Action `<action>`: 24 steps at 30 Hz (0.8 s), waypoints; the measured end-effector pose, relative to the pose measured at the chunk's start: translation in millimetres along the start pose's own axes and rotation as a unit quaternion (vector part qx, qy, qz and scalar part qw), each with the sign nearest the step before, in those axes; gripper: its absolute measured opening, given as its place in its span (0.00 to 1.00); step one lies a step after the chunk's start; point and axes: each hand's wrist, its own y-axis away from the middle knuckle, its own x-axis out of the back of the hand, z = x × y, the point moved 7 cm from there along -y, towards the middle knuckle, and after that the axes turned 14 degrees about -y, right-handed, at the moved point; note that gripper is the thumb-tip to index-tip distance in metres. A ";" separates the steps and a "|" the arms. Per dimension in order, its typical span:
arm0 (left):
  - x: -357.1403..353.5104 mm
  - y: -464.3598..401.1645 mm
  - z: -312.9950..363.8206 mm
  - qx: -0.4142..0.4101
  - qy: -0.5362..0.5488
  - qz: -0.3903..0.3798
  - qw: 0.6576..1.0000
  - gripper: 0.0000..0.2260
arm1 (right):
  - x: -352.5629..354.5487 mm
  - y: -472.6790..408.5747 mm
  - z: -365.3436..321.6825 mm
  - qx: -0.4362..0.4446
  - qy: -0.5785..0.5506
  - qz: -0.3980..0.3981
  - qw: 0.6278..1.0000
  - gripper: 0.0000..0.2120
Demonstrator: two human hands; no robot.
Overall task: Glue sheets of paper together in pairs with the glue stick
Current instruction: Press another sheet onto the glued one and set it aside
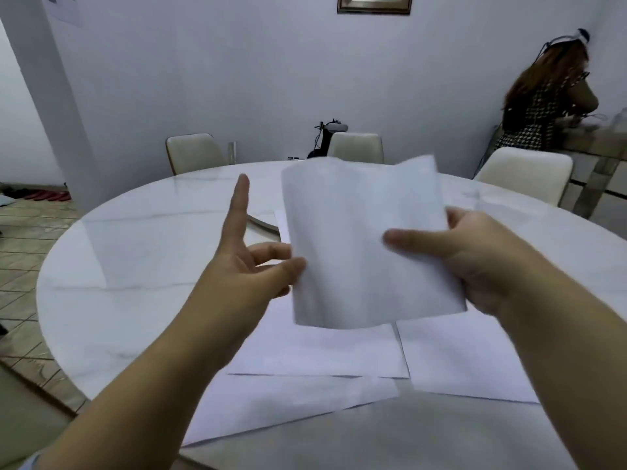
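Note:
A white sheet of paper (359,239) is held up above the round marble table (135,259), bowed outward, blurred by motion. My right hand (475,262) grips its right edge, thumb across the front. My left hand (251,266) is at its lower left edge with the index finger pointing up and the other fingers spread; the thumb touches the paper's edge, and I cannot tell whether it grips. Several more white sheets (315,347) lie flat on the table under the hands, overlapping. No glue stick shows.
Three cream chairs (193,152) stand around the table's far side. A turntable disc edge (264,220) peeks out behind the left hand. A person (543,106) stands at a side counter at the far right. A black device (325,137) sits by the wall.

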 end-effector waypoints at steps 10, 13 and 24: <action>43.0 1.3 -82.9 0.166 -0.157 -0.019 0.973 0.14 | 29.1 -3.4 71.7 -0.049 0.064 0.024 0.996 0.26; 42.3 5.8 -91.2 0.157 -0.220 -0.016 0.963 0.11 | 27.6 -1.1 83.3 -0.054 0.145 0.021 0.988 0.11; 41.7 8.4 -95.6 0.109 -0.335 -0.012 0.936 0.07 | 28.1 -0.9 88.7 -0.020 0.250 0.004 0.968 0.07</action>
